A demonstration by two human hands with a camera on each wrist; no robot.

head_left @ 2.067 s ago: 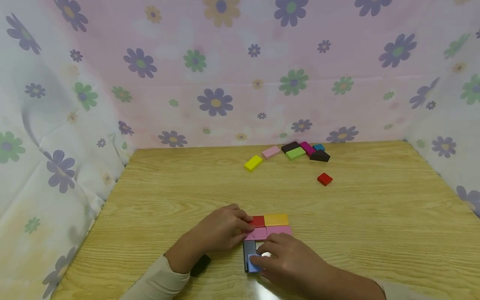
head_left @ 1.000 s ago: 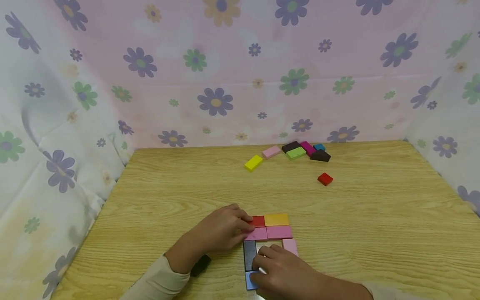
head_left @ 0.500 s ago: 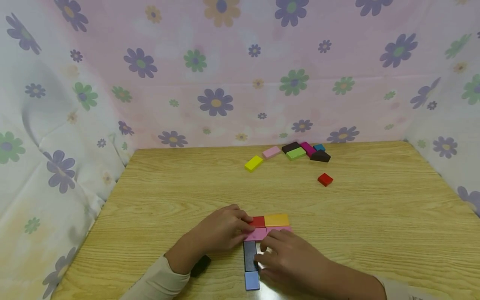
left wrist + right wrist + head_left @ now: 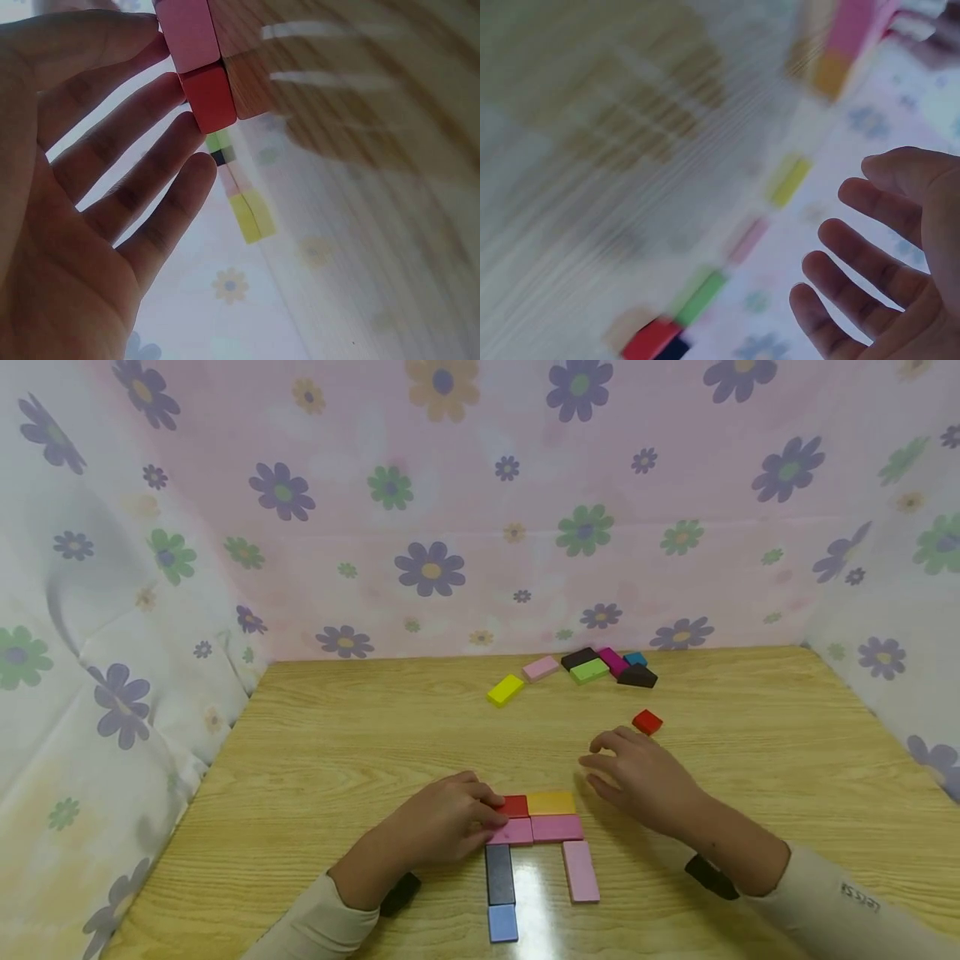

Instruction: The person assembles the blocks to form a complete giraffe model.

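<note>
Head view: along the back of the table (image 4: 337, 718), a loose group is formed by a yellow block (image 4: 506, 690), a pale pink block (image 4: 540, 668), a dark block (image 4: 580, 659), a lime-green block (image 4: 590, 671), a magenta block (image 4: 613, 662), a blue block (image 4: 636, 659) and an angled dark block (image 4: 637, 676). Nearer, a small red block (image 4: 647, 721) is set apart, just beyond the knuckles of the right hand (image 4: 648, 777); whether it is touched cannot be told. That hand is released, its fingers apart and slightly bent.

Between the arms, an arrangement is laid flat: a red block (image 4: 517, 807) beside an orange block (image 4: 552, 802), two pink blocks (image 4: 557, 828) below them, then a dark grey block (image 4: 500, 874) above a light blue block (image 4: 503, 924), and a slightly slanted light pink block (image 4: 581, 872) opposite. Its left side is hemmed in by the left hand (image 4: 446, 818), whose extended fingers are rested against the red and left pink blocks, unclenched.

A dark object (image 4: 401, 893) is partly hidden by the left wrist. The table's back and side edges are bordered by floral cloth (image 4: 480, 485). Wood grain is shown between arrangement and back group, and widely toward both side edges.
</note>
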